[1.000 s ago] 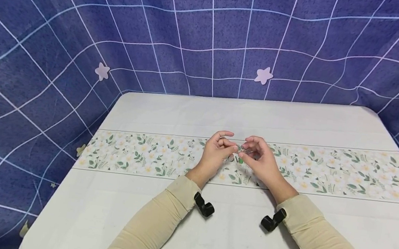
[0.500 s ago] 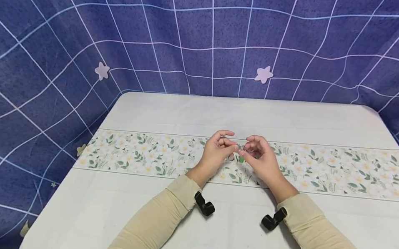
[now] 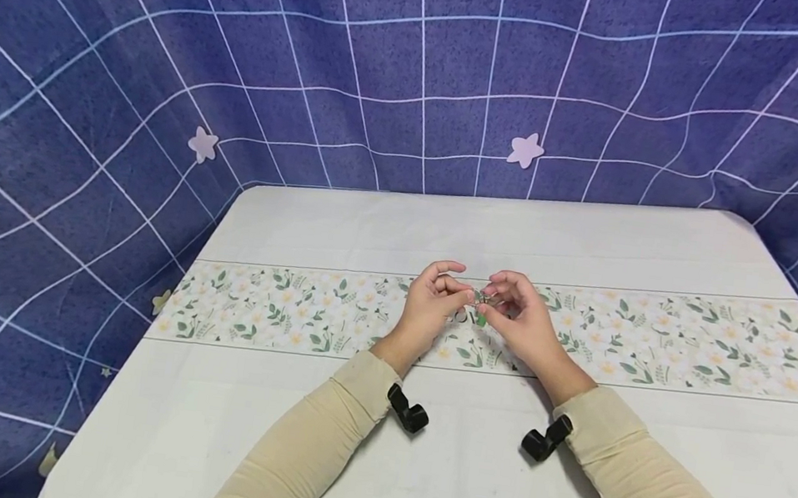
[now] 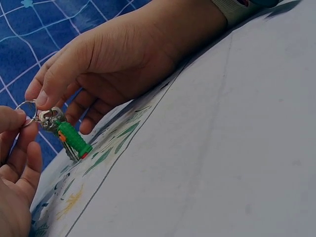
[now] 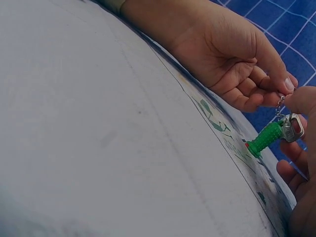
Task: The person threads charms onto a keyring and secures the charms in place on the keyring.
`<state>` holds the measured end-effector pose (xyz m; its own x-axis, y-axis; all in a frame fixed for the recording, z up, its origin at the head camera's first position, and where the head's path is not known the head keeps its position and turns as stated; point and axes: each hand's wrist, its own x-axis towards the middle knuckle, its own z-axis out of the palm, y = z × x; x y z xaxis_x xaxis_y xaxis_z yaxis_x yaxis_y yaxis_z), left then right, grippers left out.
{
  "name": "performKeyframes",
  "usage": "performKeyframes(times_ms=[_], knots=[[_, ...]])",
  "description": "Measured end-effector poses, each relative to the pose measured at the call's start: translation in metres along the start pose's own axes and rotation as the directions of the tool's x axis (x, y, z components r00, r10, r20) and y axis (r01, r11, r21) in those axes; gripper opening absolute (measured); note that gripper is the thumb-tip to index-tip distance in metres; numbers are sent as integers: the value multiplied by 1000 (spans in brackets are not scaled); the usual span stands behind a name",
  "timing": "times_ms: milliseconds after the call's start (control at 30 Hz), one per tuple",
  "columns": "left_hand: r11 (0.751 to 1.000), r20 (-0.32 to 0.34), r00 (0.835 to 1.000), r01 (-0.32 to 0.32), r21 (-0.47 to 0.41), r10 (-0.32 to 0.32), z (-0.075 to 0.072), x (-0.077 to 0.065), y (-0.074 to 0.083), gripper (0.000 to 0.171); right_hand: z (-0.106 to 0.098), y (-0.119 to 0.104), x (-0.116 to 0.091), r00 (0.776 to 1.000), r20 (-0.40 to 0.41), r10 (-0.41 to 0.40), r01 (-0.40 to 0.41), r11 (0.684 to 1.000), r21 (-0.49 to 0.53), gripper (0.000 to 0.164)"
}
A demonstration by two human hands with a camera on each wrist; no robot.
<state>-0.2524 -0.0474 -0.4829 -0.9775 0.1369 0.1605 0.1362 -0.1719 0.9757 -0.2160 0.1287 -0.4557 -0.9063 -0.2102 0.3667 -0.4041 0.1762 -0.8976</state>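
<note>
Above the floral strip, my left hand [image 3: 427, 310] and right hand [image 3: 524, 324] meet at their fingertips. The left thumb and finger pinch a thin metal key ring [image 4: 36, 109] from one side. My right thumb and index finger pinch its other side. Below the ring hang metal keys [image 4: 51, 117] and a bumpy green charm [image 4: 72, 138] with orange and red spots. A short chain [image 5: 280, 105] shows between the fingertips in the right wrist view, above the charm. The right hand's fingers hide part of the keys there. The remaining fingers of both hands are loosely curled.
A white cloth [image 3: 462, 459] with a flower-patterned band [image 3: 667, 343] covers the table. Blue gridded curtains [image 3: 394, 55] with pale stars enclose its back and sides. Black wrist mounts [image 3: 408, 409] sit on both beige sleeves.
Both hands stay in nearly the same place, fingertips on the ring. The green charm beneath them shifts only slightly.
</note>
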Motion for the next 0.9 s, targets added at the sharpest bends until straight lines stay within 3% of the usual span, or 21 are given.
performKeyframes(times_ms=[367, 900], knots=[[1000, 14, 1000, -20, 12, 19, -1, -1, -1, 37, 1, -5, -1, 997, -11, 80, -80, 996, -29, 44], [999, 20, 999, -33, 36, 32, -1, 0, -2, 39, 0, -2, -1, 999, -21, 34, -34, 999, -9, 44]])
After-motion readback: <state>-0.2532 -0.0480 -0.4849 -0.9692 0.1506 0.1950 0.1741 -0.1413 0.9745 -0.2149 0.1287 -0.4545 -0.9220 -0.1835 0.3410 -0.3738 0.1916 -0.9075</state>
